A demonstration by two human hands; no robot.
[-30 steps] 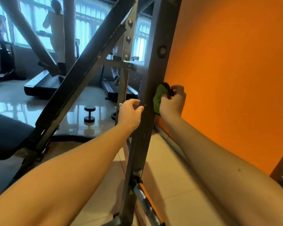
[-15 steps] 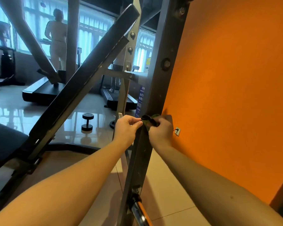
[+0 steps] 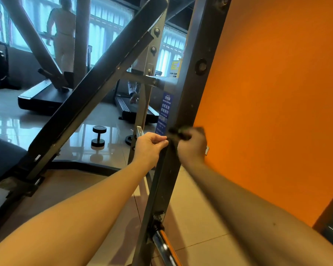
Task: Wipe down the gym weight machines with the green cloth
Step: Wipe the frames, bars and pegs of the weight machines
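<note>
Cloth: the bunched green cloth [image 3: 178, 132] looks nearly black in shadow and is blurred. It is wadded against the front face of the dark grey steel upright post [image 3: 183, 104], just above my right knuckles.
Right hand: my right hand [image 3: 192, 145] has its fingers curled tight round the cloth and presses it to the post. The fingertips are hidden behind the wad.
Left hand: my left hand [image 3: 149, 145] is curled, thumb and fingertips [image 3: 162, 144] pinching the post's left edge just beside the cloth. Whether they touch the cloth I cannot tell.
Around: a blue printed sticker [image 3: 165, 112] sits above my left fingers. A black dumbbell [image 3: 98, 136] stands on the glossy floor to their left, well apart. An orange painted wall [image 3: 277, 93] rises right of my right hand. A chrome bar [image 3: 164, 246] lies below both wrists.
In the way: the post stands between my two hands.
</note>
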